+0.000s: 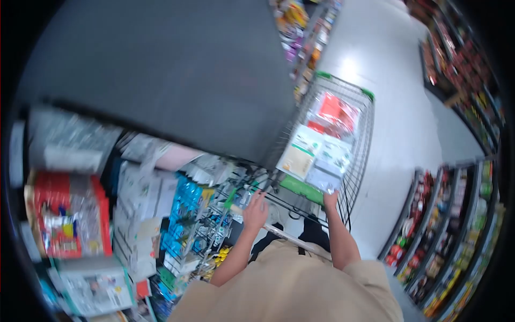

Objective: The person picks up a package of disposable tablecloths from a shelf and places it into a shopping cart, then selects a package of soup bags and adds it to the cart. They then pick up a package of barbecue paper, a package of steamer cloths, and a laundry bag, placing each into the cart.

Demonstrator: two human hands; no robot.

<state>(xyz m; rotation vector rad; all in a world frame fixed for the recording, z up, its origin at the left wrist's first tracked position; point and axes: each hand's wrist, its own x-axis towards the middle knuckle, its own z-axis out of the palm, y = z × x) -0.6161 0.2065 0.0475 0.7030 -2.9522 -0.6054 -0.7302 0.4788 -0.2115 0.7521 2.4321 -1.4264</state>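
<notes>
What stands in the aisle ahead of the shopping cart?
Nothing visible does: the floor beyond the front of the shopping cart is bare. A grey shelf top crowds the cart's left side and hides part of it.

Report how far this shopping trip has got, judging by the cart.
Done: a red packet and several white-and-green packets already lie in the shopping cart. In hand: the right hand is at the cart's green handle, and the left hand is spread open beside it. Left: the cart stands in an aisle between stocked shelves, with no checkout in view.
</notes>
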